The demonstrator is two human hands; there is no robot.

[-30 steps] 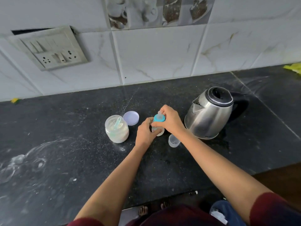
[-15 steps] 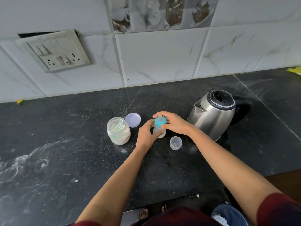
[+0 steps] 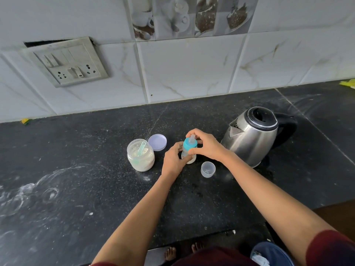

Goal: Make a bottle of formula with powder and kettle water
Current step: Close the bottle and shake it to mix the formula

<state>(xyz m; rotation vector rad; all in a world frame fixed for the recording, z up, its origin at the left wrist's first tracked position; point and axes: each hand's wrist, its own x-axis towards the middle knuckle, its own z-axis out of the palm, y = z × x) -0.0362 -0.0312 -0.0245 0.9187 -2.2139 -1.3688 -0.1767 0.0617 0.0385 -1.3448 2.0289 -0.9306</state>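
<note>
Black speckled stone counter (image 3: pixel 76 169) under the grip, pale swirly smears (image 3: pixel 28 192) across it well to the left. Beyond the grip, white marble-look wall tiles (image 3: pixel 192 70); higher up, picture tiles (image 3: pixel 182 16) of cups and coffee beans. Up and left of the grip, a grey switch panel (image 3: pixel 67 62) with 2 sockets, sitting crooked. Far right, a seam (image 3: pixel 307 120) cuts the counter.

No lettering, brand, number or sign can be read: the kettle (image 3: pixel 249 143), the powder jar (image 3: pixel 141 160), the bottle (image 3: pixel 189 145) and the far-left switch plate (image 3: pixel 67 62) show no legible marks.
</note>
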